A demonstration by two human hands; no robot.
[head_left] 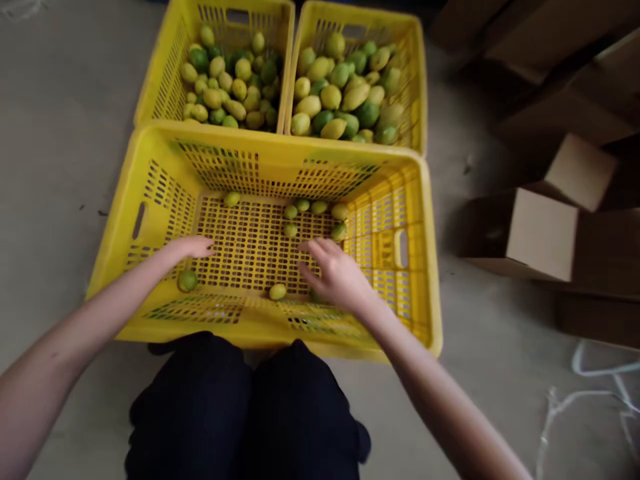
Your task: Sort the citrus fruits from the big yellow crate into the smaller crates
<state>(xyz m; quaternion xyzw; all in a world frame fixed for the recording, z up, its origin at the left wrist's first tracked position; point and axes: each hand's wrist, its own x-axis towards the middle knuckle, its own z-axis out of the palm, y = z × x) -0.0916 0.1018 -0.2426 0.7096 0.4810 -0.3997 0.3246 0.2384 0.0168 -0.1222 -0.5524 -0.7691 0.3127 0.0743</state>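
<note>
A large yellow plastic crate (270, 327) stands in front of my knees with several green-yellow lemons scattered on its slotted floor. My left hand (196, 247) reaches in over the left side, fingers stretched to the right and holding nothing visible. Just below it lies a green lemon (188, 280). Over the right part of the floor, my right hand (327, 270) has its fingers apart, with nothing seen in them. A lemon (339, 231) lies just beyond it, and a green one is partly hidden beneath the hand. Another lemon (277, 291) rests near the front wall.
Two more yellow crates, a left one (160, 73) and a right one (420, 93), stand against the far side, each holding many green and yellow lemons. Cardboard boxes (543, 233) are at right. White strapping (575, 393) lies on the grey floor.
</note>
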